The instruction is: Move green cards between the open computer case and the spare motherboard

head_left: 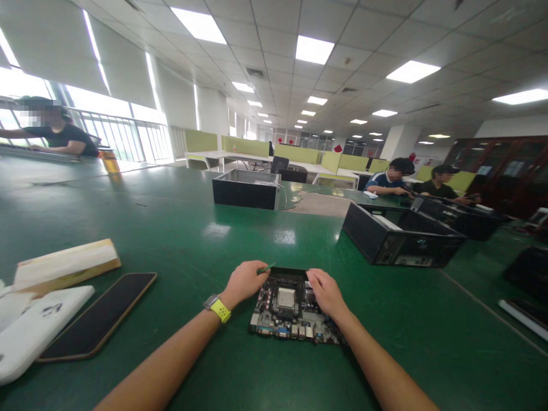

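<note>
A motherboard (306,315) lies on the green table in front of me, its ports facing me and a square silver processor (286,298) on it. At its far left corner, my left hand (248,281) is closed, pinching a thin green strip (267,268) that looks like a RAM stick; the fingers partly hide it. My right hand (326,290) has its fingers curled at the far right corner of the motherboard, covering part of that side. A dark strip spans the far edge between both hands; its exact kind is unclear.
Left lie a dark phone (103,314), a white device (40,325) and a long cardboard box (68,265). Open computer cases stand ahead (246,191) and at right (405,237). People sit at the far left (57,134) and far right (389,177).
</note>
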### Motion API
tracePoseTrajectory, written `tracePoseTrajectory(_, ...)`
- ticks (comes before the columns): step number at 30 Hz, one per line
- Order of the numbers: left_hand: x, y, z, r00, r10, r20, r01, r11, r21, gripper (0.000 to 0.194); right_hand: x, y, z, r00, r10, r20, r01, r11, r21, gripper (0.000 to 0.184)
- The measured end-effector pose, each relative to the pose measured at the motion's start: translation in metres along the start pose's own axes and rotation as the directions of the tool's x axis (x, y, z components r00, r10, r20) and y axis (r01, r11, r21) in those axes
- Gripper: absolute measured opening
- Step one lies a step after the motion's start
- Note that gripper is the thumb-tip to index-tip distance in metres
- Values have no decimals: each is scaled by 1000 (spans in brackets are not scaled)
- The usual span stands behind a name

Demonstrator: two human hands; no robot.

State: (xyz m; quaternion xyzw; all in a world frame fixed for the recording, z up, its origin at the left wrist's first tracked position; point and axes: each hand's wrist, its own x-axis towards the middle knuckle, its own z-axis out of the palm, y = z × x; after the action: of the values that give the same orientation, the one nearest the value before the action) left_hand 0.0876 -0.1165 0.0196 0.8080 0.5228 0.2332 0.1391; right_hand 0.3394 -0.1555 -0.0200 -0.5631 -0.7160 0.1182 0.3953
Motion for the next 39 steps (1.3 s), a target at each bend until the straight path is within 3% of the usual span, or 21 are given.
tracePoseTrajectory(12, 3, -5, -4, 998, 9, -58, -9, 1000, -9, 30, -1, -3, -2, 1000, 14, 5, -14, 1000, -8, 39)
tracePoseTrajectory(17, -7, 17, -16, 989, 41, -143, -36, 998, 42, 22, 0, -3, -2, 999, 24, -40, -24, 1000, 10, 39)
tracePoseTrajectory(20, -26, 50, -14, 980, 197, -9, -196, 978, 74, 19, 0, -1, -1, 994, 42, -98, -40, 999, 25, 39)
tracePoseTrajectory(23, -50, 82, -1, 910, 384, 156, -397, 915, 64, 21, -1, 2, 0, 981, 58, -184, -56, 998, 20, 39)
tracePoseTrajectory(26, -69, 102, 13, 849, 461, 259, -493, 867, 72, 37, 2, 8, -8, 961, 33, -274, -68, 990, -120, 39)
tracePoseTrajectory(29, -77, 108, 20, 827, 445, 344, -512, 849, 131, 35, 18, 20, -36, 941, 4, -339, -94, 963, -251, 43)
tracePoseTrajectory(32, -78, 108, 25, 828, 422, 369, -509, 842, 180, 31, 51, 39, -90, 911, 27, -411, -181, 923, -340, 46)
tracePoseTrajectory(34, -76, 107, 29, 843, 406, 354, -494, 844, 208, 29, 76, 55, -131, 877, 85, -472, -355, 777, -519, 50)
tracePoseTrajectory(35, -75, 108, 32, 848, 401, 346, -489, 845, 218, 28, 88, 64, -151, 863, 102, -494, -392, 751, -530, 53)
tracePoseTrajectory(37, -72, 109, 37, 855, 399, 331, -483, 846, 227, 26, 107, 85, -182, 859, 200, -471, -471, 669, -575, 60)
tracePoseTrajectory(39, -69, 110, 41, 859, 399, 320, -478, 850, 222, 24, 118, 108, -203, 868, 333, -369, -497, 594, -632, 65)
